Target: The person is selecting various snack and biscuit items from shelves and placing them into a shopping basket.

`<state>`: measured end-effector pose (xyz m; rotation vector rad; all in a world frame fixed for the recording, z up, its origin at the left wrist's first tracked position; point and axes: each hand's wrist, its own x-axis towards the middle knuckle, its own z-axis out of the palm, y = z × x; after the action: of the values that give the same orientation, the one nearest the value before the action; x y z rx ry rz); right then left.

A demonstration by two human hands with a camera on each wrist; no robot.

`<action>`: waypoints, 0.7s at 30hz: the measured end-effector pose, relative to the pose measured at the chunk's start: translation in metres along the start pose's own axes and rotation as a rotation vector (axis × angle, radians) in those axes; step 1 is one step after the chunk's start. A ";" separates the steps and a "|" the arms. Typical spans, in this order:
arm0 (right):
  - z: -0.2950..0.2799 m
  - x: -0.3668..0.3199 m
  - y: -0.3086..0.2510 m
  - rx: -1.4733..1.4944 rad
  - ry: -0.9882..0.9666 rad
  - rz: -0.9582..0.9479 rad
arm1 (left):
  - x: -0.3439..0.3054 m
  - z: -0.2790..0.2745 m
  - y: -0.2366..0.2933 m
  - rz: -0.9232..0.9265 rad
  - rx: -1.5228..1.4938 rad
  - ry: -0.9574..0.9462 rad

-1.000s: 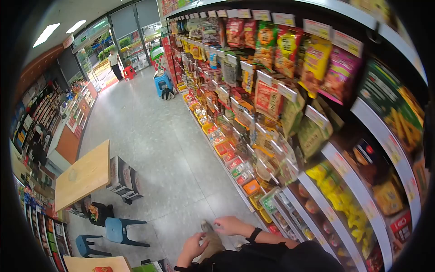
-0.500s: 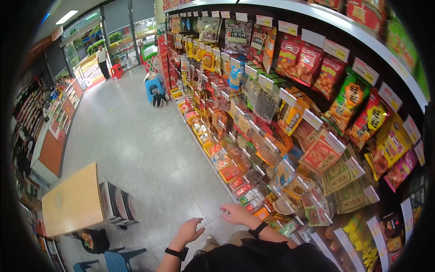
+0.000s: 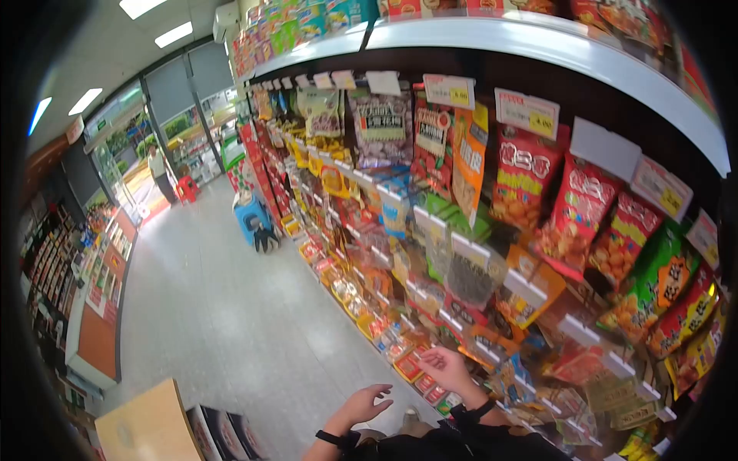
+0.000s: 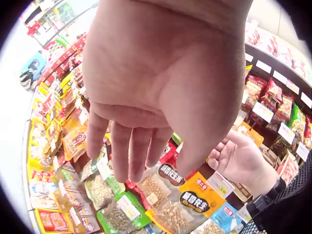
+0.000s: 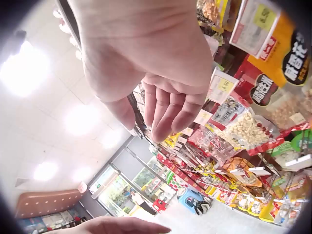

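Note:
Both hands are raised in front of the body with nothing in them. In the head view the left hand hangs over the grey floor, its fingers loosely bent. To its right, the right hand is beside the lower packets of the snack rack, and whether it touches them cannot be told. The left wrist view shows the left palm with fingers relaxed, and the right hand beyond it. In the right wrist view the right hand has loosely bent fingers; the left hand shows at the bottom edge.
Hanging snack bags such as a red packet fill the rack on the right. A wooden table stands at lower left, a counter beyond it. A blue stool is by the rack's far end; a person stands near the doorway.
The view has turned toward the rack and come closer to it, so its bags look larger. Both hands now appear farther right, the right one in front of the low packets. The table has slipped lower.

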<state>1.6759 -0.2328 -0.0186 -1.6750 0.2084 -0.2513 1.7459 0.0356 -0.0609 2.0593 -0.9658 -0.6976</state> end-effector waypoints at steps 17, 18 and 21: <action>0.039 0.295 -0.074 0.064 0.450 -0.032 | 0.431 -0.289 -0.013 0.563 -0.357 0.550; 0.039 0.315 -0.070 0.011 0.486 0.004 | 0.449 -0.292 -0.012 0.572 -0.494 0.500; 0.030 0.376 -0.060 -0.298 0.481 0.420 | 0.485 -0.321 -0.012 0.347 -0.476 0.101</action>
<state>2.0447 -0.3030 0.0540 -1.7934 0.9863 -0.3126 2.2564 -0.2247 0.0381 1.4544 -0.9587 -0.5651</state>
